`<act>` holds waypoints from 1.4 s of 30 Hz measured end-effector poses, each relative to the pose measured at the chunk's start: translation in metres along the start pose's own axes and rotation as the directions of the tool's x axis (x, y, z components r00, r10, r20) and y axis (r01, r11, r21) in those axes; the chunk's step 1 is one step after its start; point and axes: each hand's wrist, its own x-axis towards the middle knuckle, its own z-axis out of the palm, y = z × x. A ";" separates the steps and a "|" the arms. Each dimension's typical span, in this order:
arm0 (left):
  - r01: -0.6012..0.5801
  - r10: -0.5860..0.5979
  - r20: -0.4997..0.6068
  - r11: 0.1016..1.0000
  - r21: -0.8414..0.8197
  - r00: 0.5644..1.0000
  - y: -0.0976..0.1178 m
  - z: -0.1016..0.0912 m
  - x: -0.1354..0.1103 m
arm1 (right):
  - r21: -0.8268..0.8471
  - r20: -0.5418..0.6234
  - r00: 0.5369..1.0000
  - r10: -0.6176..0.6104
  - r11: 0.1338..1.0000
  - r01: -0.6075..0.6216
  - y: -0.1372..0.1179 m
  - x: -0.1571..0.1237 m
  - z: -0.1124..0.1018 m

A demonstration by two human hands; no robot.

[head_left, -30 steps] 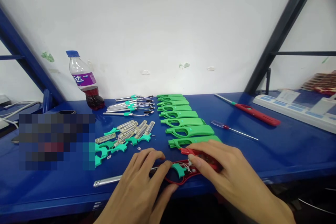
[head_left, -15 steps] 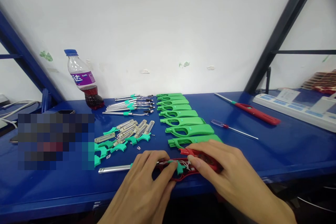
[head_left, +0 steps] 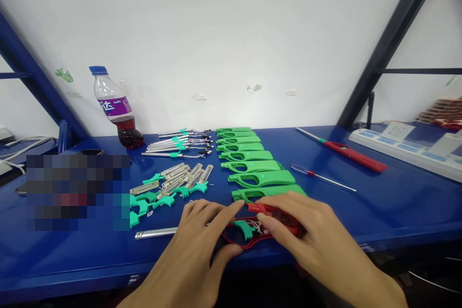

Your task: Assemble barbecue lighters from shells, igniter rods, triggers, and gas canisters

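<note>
A red lighter shell [head_left: 252, 231] with a teal trigger [head_left: 244, 228] and thin white wires inside lies at the front edge of the blue bench [head_left: 397, 202]. My left hand [head_left: 198, 250] grips its left end between thumb and fingers, where a metal tube [head_left: 155, 233] sticks out to the left. My right hand [head_left: 306, 236] presses down on the shell's right half, fingertips at the wires.
Several green lighter shells [head_left: 252, 168] lie in a row behind my hands. Left of them are metal tubes with teal triggers [head_left: 169, 185] and thin wired rods [head_left: 176, 147]. A drink bottle [head_left: 115, 108], a small screwdriver [head_left: 321, 178], a finished red lighter [head_left: 346, 151] and a power strip [head_left: 407, 151] also stand about.
My left hand slid the metal tube rightward into the red shell and shifted its fingers over the shell's left end. My right hand stayed on the shell.
</note>
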 end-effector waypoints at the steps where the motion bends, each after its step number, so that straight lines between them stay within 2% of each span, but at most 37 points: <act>1: -0.001 0.001 0.001 1.000 0.004 1.000 0.000 0.000 0.000 | -0.004 -0.002 1.000 -0.002 1.000 0.002 0.000 0.000 0.000; 8: -0.031 0.034 -0.044 0.998 0.052 0.998 0.002 0.002 -0.002 | -0.047 -0.020 1.000 -0.023 0.999 0.022 0.001 0.000 0.000; 14: 0.057 -0.051 -0.066 0.994 0.091 0.996 0.004 0.006 -0.007 | -0.052 -0.005 1.000 -0.028 0.998 0.027 0.000 0.000 -0.001; 26: 0.066 -0.050 -0.121 0.990 0.124 0.991 0.003 0.009 -0.010 | -0.072 0.036 0.999 -0.032 0.997 0.034 -0.001 -0.003 -0.001; 36: 0.114 -0.124 -0.159 0.991 -0.074 0.979 -0.002 0.001 -0.012 | -0.092 0.044 0.998 -0.047 0.994 0.051 0.001 -0.006 0.001; 42: 0.135 -0.150 -0.157 0.985 -0.106 0.976 -0.004 0.000 -0.012 | -0.133 0.044 0.995 -0.092 0.986 0.097 0.001 -0.007 0.002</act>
